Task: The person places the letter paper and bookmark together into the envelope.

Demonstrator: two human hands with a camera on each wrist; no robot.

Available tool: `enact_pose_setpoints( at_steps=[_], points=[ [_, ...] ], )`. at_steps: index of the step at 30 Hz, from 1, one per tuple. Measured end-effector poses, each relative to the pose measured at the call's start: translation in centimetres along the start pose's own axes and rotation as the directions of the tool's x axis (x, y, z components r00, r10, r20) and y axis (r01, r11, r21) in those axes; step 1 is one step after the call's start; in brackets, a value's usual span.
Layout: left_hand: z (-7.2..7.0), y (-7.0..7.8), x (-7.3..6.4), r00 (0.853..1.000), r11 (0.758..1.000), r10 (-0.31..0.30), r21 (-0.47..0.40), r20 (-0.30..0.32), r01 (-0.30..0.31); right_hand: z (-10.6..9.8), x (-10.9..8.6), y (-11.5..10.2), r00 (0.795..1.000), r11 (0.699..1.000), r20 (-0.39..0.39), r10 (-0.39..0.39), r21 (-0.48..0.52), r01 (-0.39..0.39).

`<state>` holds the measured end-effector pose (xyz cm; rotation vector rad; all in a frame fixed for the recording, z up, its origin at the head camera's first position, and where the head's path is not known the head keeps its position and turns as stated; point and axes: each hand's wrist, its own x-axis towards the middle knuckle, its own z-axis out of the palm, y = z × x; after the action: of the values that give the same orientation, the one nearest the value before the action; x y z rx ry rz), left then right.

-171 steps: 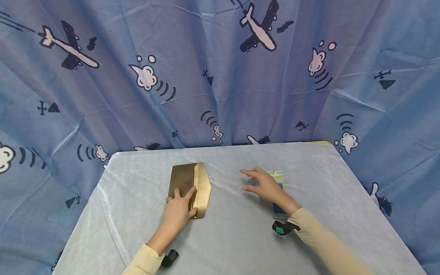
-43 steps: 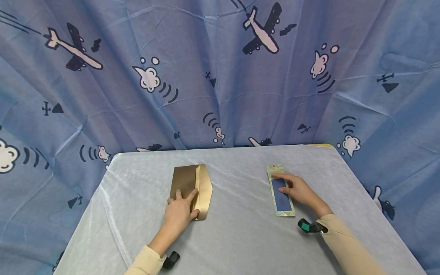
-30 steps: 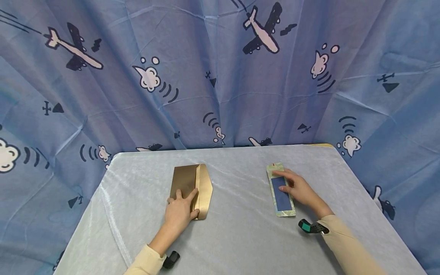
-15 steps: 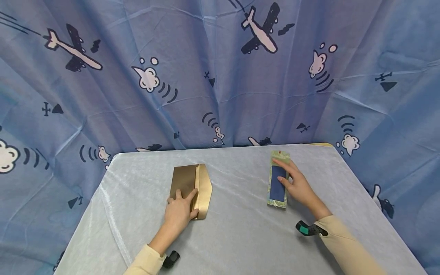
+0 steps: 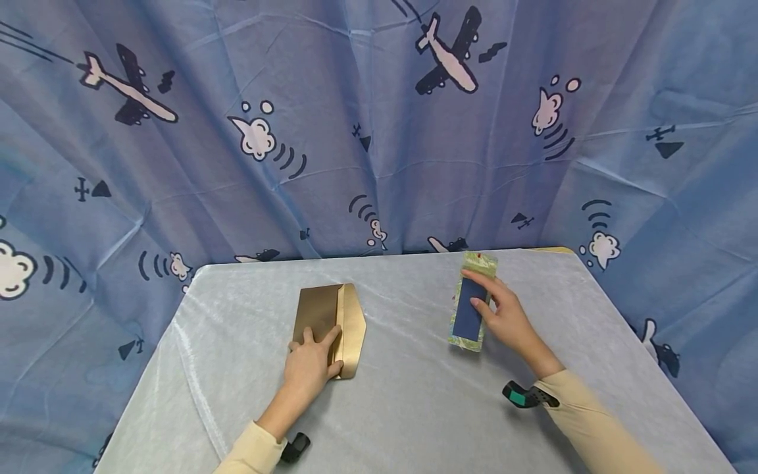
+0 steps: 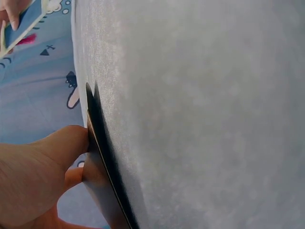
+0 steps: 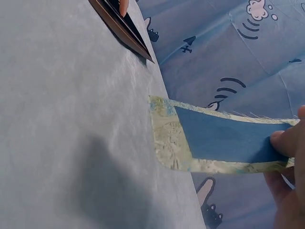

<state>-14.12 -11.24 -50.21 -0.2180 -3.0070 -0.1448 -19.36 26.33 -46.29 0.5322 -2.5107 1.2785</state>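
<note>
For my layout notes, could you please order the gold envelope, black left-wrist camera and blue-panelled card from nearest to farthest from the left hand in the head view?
1. Gold envelope: touched by the left hand.
2. Black left-wrist camera: beside the left sleeve.
3. Blue-panelled card: to the right, in the right hand.

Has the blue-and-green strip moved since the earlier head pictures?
Yes: in the right hand, the strip has shifted up the head view, its top now reaching the table's far edge.
</note>
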Motion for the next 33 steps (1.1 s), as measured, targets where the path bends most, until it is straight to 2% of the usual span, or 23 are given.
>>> enact_pose_setpoints(
  at_steps=[7, 12, 14, 19, 26, 33],
  points=[
    [0.1, -0.1, -0.1, 1.000, 1.000, 0.010, 0.013, -0.011, -0.010, 0.6, 0.3, -0.8, 1.000, 0.998, 0.016, -0.008, 0.065, 0.007],
    [0.2, -0.2, -0.1, 1.000, 1.000, 0.010, 0.010, -0.014, -0.010, 0.9, 0.5, -2.1, 0.999, 0.994, 0.017, -0.041, 0.102, 0.039],
    [0.3, -0.2, -0.1, 1.000, 1.000, 0.008, 0.013, -0.011, -0.008, 1.0, 0.6, -2.0, 0.998, 0.994, 0.022, -0.056, 0.094, 0.054],
    [0.2, -0.1, -0.1, 1.000, 1.000, 0.007, 0.024, -0.009, -0.007, 1.7, 0.9, -1.2, 0.998, 0.998, 0.046, -0.035, 0.055, 0.032],
    [0.2, -0.2, 0.0, 1.000, 1.000, 0.008, 0.023, -0.012, -0.008, 2.9, 1.3, -1.4, 0.997, 0.999, 0.076, -0.035, 0.014, 0.034],
    [0.0, -0.2, 0.0, 1.000, 1.000, 0.010, 0.009, -0.011, -0.009, 4.2, 1.8, -1.6, 0.991, 0.998, 0.120, -0.053, 0.046, 0.048]
  ],
)
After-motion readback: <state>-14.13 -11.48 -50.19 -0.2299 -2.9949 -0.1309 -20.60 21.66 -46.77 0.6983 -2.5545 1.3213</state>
